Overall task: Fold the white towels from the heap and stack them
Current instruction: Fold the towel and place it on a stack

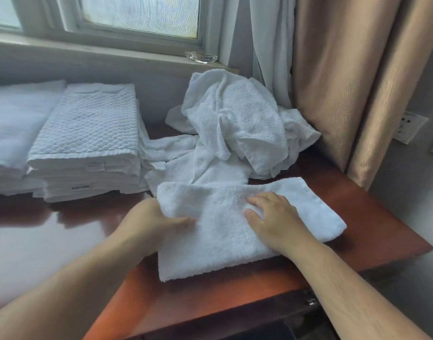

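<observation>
White terry towel [222,244], folded into a thick oblong band, lies flat on the glossy reddish-brown wooden table [372,224], near its front right corner. Its long axis runs left to right, roughly along the table's front edge, with the right end angled slightly away from the viewer and the left end cut square.

The left hand [151,222] pinches the towel's left end: the thumb lies on top of the cloth and the fingers are tucked beneath it, out of sight, so the corner there is raised a little. The right hand [276,219] rests palm down on the middle of the towel, fingers straight, slightly spread and pointing left.

Just behind the towel and touching its far edge sits the heap of crumpled white towels [240,123], piled against the wall below the window and brushing the beige curtain [345,82] on the right. To the left of the heap stands a stack of folded white quilted towels [87,123], its edges squared, small labels showing on the front folds. A second pile of smooth white folded linen [16,123] sits just beside it, further left, partly cut off by the frame.

On the pale windowsill [87,52] rests a small clear glass dish [202,57]; whether it holds anything cannot be told.
</observation>
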Demonstrator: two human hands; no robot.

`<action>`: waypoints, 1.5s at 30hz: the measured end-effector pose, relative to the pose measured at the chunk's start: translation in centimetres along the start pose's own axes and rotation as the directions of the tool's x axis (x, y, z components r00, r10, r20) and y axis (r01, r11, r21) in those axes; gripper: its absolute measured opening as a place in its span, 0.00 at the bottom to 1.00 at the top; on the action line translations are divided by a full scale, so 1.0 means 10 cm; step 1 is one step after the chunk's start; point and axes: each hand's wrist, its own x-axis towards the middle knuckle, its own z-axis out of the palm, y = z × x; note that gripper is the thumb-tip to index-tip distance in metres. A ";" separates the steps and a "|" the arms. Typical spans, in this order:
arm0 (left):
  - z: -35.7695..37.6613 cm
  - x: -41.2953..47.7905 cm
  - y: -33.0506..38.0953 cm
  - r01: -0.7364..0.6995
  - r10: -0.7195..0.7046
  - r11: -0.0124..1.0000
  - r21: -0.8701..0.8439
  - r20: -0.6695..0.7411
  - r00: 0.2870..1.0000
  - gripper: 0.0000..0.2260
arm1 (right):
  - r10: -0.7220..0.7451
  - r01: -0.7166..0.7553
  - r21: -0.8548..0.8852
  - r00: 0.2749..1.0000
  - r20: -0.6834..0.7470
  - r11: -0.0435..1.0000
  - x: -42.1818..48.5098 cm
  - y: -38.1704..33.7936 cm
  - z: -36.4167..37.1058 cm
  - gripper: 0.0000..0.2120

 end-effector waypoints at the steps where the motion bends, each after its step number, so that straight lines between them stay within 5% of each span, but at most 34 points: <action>1: -0.03 -0.02 0.02 -0.019 0.021 0.998 -0.065 0.025 0.999 0.07 | -0.006 0.006 0.016 1.000 -0.016 1.000 0.00 -0.03 -0.02 0.25; 5: -0.23 -0.07 0.18 -0.175 0.178 0.984 -0.037 0.090 0.980 0.09 | -0.146 0.181 0.205 0.973 -0.177 0.962 0.05 -0.23 -0.20 0.37; 8: -0.49 -0.08 0.39 -0.326 0.317 0.937 0.126 0.092 0.944 0.09 | -0.259 0.246 0.368 0.966 -0.013 0.897 0.26 -0.51 -0.49 0.54; 10: -0.71 -0.12 0.55 -0.377 0.364 0.896 0.237 0.099 0.926 0.07 | -0.317 0.245 0.412 0.941 0.116 0.878 0.43 -0.69 -0.70 0.56; 13: -1.06 -0.21 0.70 -0.368 0.353 0.843 0.391 0.112 0.929 0.09 | -0.390 0.231 0.461 0.875 0.287 0.857 0.64 -0.98 -0.93 0.44; 17: -1.46 -0.40 0.80 -0.347 0.336 0.796 0.497 0.115 0.935 0.09 | -0.594 0.243 0.639 0.688 0.417 0.730 0.75 -1.45 -0.98 0.26; 25: -2.17 -0.77 0.68 -0.241 0.338 0.763 0.599 -0.053 0.940 0.10 | -0.669 0.294 0.692 0.650 0.361 0.659 0.75 -2.37 -0.75 0.14; 30: -2.69 -0.93 0.35 -0.278 0.405 0.886 0.372 -0.326 0.855 0.14 | -0.719 0.208 0.848 0.646 0.255 0.488 0.73 -2.75 -0.68 0.17; 33: -2.93 -0.95 0.00 -0.240 0.268 0.964 0.118 -0.440 0.857 0.28 | -0.723 0.169 0.898 0.661 0.203 0.406 0.74 -2.94 -0.60 0.19; 35: -2.92 -0.92 -0.29 -0.189 0.106 0.941 -0.282 -0.284 0.953 0.36 | -0.705 0.153 0.927 0.695 0.145 0.341 0.76 -3.06 -0.55 0.19; 37: -2.82 -0.85 -0.54 -0.172 0.169 0.786 -0.593 -0.061 0.984 0.40 | -0.672 0.129 0.953 0.735 0.092 0.272 0.80 -3.16 -0.51 0.21; 39: -2.66 -0.78 -0.71 -0.178 0.245 0.719 -0.672 0.006 0.969 0.39 | -0.617 0.096 0.975 0.785 0.049 0.200 0.86 -3.25 -0.49 0.22; 43: -2.33 -0.61 -0.85 -0.242 0.331 0.728 -0.642 0.019 0.944 0.18 | -0.477 0.043 0.999 0.879 -0.027 0.025 1.01 -3.41 -0.48 0.16; 45: -2.23 -0.52 -0.90 -0.255 0.338 0.735 -0.628 0.014 0.941 0.16 | -0.416 0.054 0.998 0.907 -0.063 -0.033 1.09 -3.47 -0.52 0.11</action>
